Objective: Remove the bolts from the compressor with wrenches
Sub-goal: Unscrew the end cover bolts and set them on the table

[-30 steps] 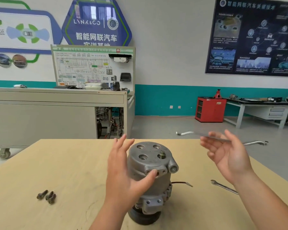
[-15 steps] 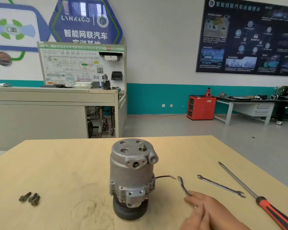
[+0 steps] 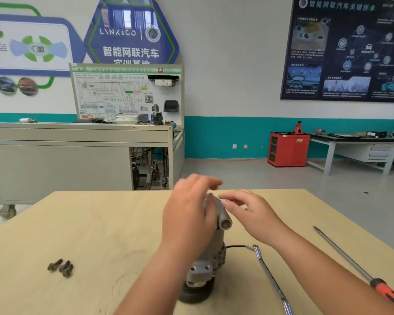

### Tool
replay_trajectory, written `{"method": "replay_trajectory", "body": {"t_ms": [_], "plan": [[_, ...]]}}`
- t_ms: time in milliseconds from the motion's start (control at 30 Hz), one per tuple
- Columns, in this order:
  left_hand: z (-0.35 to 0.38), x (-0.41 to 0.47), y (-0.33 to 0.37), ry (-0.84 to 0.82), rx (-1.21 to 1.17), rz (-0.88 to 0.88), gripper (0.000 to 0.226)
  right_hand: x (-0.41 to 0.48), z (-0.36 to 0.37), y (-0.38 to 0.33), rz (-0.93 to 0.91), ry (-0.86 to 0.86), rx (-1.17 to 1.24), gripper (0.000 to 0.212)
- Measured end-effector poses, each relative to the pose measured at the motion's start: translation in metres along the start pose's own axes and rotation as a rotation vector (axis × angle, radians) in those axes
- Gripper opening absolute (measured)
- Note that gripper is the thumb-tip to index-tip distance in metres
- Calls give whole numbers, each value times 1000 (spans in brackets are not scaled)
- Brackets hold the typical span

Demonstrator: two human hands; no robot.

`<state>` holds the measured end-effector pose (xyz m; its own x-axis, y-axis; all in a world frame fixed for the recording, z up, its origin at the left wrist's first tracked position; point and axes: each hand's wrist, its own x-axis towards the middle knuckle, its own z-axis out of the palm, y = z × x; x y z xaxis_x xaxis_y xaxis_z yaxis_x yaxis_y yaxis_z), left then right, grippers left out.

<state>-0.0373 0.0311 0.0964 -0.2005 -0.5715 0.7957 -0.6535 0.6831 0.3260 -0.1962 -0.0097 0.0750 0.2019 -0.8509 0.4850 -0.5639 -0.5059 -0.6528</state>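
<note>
On the table (image 3: 77, 223), left hand (image 3: 189, 214) and right hand (image 3: 253, 214), fingers straight, touch the compressor (image 3: 223, 219).

The blue wall sign (image 3: 132, 37) at eleven o'clock reads "LYNK&CO" above "智能网联汽车". The dark poster (image 3: 344, 48) at one o'clock is headed "智能网联汽车关键技术".

My grey compressor (image 3: 216, 246) sits on a pale yellow table (image 3: 89, 223) — dark bolts (image 3: 60, 267) left of it, a red-and-black screwdriver handle (image 3: 387, 292) right.
</note>
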Motion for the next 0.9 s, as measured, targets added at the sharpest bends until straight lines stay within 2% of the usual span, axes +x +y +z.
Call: {"method": "replay_trajectory", "body": {"t_ms": [33,67,133,200,333,500,600,700,767,833,900], "plan": [[-4,8,-6,1,137,-99,27,7,3,-6,19,-51,-24,12],[-5,18,-19,-72,298,-157,28,11,5,-12,44,-82,-53,11],[7,17,-23,-284,365,-236,28,16,8,-13,68,-90,-89,7],[14,14,-23,-357,338,-266,25,15,8,-14,72,-73,-77,2],[6,10,-27,-260,275,-269,18,13,4,-23,96,-104,-8,2],[-23,-4,-15,91,-147,-138,14,4,4,-70,-38,60,229,15],[-42,-41,-19,226,-423,-164,19,-16,30,-99,-104,59,313,12],[-50,-88,-45,434,-608,-297,22,-30,83,-114,-114,-32,314,10],[-55,-116,-69,545,-610,-450,35,-31,127,-116,-90,-110,297,10],[-64,-139,-93,533,-550,-615,45,-26,174,-113,-38,-171,261,9],[-72,-161,-123,432,-455,-763,45,-18,220,-104,32,-231,223,10]]}}
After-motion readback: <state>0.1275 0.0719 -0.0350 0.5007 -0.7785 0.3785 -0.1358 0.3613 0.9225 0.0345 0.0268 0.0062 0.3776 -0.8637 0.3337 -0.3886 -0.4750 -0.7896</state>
